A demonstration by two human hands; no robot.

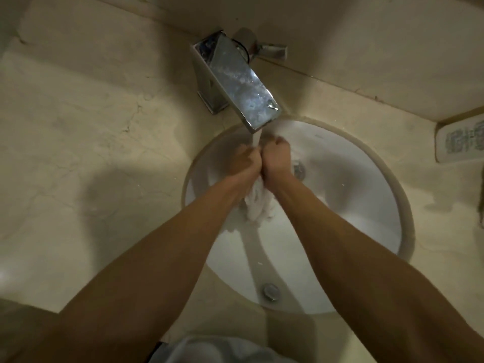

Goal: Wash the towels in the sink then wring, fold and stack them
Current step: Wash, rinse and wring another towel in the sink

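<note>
Gripping the bunched towel (258, 203) at frame centre, left hand (247, 161) and right hand (277, 159) curl fingers tight, holding it under the faucet (237, 82) stream for rinsing.

Two bare forearms, no sleeves, no watch or rings visible. Left hand (247, 159) and right hand (277, 158) bare. Light grey-white garment (209, 349) at waist.

No text, label, brand or number can be read here. A flat white packet (461, 140) lying on the counter (78, 153) at the right edge carries blocks of bluish print, too small and blurred to make out. A faint mark on the sink (340, 163) wall is likewise illegible.
</note>
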